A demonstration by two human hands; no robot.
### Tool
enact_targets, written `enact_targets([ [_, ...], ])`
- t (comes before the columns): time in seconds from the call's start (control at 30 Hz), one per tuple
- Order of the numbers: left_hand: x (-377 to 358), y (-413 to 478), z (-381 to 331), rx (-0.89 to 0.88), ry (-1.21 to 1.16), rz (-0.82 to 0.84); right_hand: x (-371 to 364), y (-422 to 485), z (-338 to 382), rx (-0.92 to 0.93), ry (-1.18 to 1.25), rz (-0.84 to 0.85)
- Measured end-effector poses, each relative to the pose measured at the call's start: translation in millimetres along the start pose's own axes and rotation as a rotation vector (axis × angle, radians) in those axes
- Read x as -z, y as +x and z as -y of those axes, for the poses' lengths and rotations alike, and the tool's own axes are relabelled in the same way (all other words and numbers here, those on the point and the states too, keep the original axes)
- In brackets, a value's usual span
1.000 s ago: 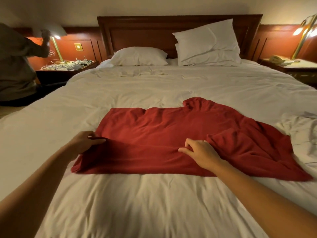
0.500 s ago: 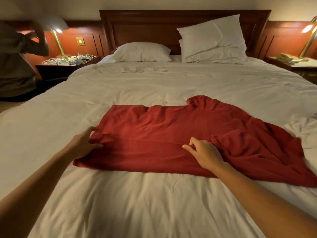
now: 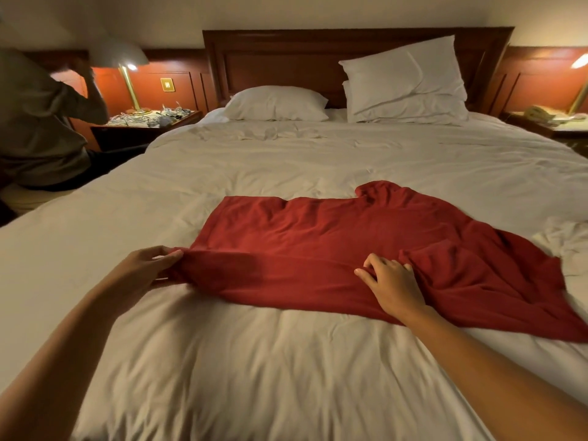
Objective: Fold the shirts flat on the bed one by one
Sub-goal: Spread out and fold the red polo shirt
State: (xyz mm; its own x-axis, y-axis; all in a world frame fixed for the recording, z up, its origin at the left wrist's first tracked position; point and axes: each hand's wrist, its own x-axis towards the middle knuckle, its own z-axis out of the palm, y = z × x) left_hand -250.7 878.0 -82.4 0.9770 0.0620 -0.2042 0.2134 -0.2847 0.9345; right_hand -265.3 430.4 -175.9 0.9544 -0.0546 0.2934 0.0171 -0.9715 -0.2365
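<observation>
Open bed nearside, pillows far back

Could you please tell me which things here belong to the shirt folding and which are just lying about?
In the job: shirt, left hand gripping its edge, right hand on its middle, bed under it.
Lying about: pillows, lamp, phone, nightstand.

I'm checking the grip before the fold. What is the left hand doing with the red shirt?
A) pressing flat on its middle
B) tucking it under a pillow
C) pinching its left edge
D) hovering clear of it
C: the fingers of the left hand close on the left edge of the red shirt, which lies on the bed.
</observation>
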Motion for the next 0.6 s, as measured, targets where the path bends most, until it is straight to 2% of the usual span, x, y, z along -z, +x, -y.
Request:
enact_targets([
  [0.13, 18, -3, 9, 0.122, 0.395, 0.032, 5, -3, 0, -0.041, -0.009, 0.024],
  [0.23, 11, 10, 10, 0.235, 0.509, 0.016, 9, 1, 3, -0.056, 0.004, 0.074],
  [0.43, -34, 49, 5, 0.075, 0.591, -0.149, 21, 12, -3, -0.011, 0.182, 0.205],
  [0.6, -49, 73, 11, 0.012, 0.669, -0.25, 24, 19, -3, 0.023, 0.282, 0.119],
])
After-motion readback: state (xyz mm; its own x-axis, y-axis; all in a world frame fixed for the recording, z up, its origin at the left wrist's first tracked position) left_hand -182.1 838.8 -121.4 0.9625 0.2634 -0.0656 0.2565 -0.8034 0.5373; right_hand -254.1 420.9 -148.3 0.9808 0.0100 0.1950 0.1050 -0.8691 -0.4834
